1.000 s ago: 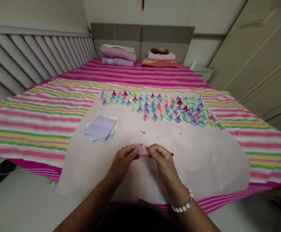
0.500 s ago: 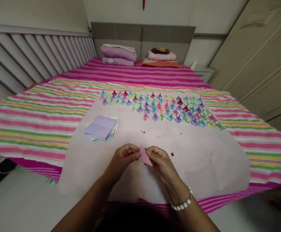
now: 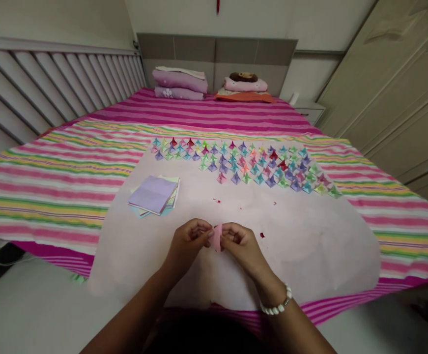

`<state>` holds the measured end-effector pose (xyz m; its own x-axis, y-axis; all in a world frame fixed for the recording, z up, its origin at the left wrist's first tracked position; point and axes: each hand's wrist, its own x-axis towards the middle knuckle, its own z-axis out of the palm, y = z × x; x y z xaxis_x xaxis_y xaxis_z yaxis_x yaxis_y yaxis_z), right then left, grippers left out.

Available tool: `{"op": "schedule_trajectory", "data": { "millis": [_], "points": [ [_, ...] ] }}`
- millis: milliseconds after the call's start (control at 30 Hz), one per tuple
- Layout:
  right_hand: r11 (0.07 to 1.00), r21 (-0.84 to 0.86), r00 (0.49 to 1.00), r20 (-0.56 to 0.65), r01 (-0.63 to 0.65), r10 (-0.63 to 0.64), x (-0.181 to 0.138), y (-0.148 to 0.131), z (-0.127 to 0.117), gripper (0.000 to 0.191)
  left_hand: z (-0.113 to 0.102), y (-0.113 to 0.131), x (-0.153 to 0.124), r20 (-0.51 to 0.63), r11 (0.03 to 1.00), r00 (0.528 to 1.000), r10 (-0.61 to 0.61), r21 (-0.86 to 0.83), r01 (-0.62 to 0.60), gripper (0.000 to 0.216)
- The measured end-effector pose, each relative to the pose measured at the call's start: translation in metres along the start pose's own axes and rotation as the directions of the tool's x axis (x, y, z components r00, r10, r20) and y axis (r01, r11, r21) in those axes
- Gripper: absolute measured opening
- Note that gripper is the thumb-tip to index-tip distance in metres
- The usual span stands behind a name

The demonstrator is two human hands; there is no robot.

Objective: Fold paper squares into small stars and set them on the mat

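Between my two hands, above the front of a large white paper sheet (image 3: 125,260), is a small folded piece of pink paper (image 3: 217,238). My left hand (image 3: 189,241) pinches its left side between thumb and fingers. On its right side, my right hand (image 3: 241,243) grips it the same way, with a white bead bracelet on that wrist. The fingers hide part of the folds. Left of the hands lies a stack of square coloured papers (image 3: 153,194), a lilac one on top. Farther back stand rows of small folded paper pieces (image 3: 260,178) in many colours.
A striped bedspread (image 3: 51,187) lies under the sheet. Small red scraps (image 3: 262,235) are scattered near my right hand. Folded purple bedding (image 3: 180,84) and a pink and orange pile (image 3: 245,88) rest by the headboard (image 3: 184,51). A white railing (image 3: 62,73) runs along the left.
The pink paper has turned in my fingers, from a slanted triangle to a narrower, upright, curved shape. Both hands keep hold of it and have shifted only slightly.
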<state>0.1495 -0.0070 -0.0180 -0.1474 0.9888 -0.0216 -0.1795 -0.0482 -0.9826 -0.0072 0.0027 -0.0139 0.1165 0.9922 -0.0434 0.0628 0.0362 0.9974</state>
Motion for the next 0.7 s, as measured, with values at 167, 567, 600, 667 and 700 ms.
{"op": "schedule_trajectory", "data": {
  "millis": [167, 567, 600, 667, 700],
  "points": [
    [0.981, -0.173, 0.977, -0.178, 0.083, -0.114, 0.002, 0.008, 0.005, 0.006, 0.009, 0.003, -0.006, 0.012, 0.975, 0.994, 0.108, 0.192, -0.108, 0.014],
    [0.848, -0.443, 0.901, -0.170, 0.293, -0.400, -0.003, 0.003, 0.015, 0.013, 0.017, -0.001, -0.005, 0.013, 0.929, 0.986, 0.168, 0.333, -0.162, 0.027],
    [0.853, -0.434, 0.903, -0.171, 0.291, -0.395, -0.002, 0.004, 0.015, 0.014, 0.017, -0.002, -0.005, 0.018, 0.929, 0.987, 0.162, 0.335, -0.158, 0.025],
    [0.876, -0.394, 0.907, -0.192, 0.278, -0.375, -0.001, 0.007, 0.013, 0.013, 0.015, -0.002, -0.006, 0.034, 0.921, 0.986, 0.163, 0.354, -0.164, 0.018],
    [0.893, -0.364, 0.912, -0.209, 0.264, -0.354, 0.000, 0.008, 0.012, 0.012, 0.014, -0.002, -0.006, 0.044, 0.907, 0.981, 0.188, 0.375, -0.190, 0.014]
  ]
}}
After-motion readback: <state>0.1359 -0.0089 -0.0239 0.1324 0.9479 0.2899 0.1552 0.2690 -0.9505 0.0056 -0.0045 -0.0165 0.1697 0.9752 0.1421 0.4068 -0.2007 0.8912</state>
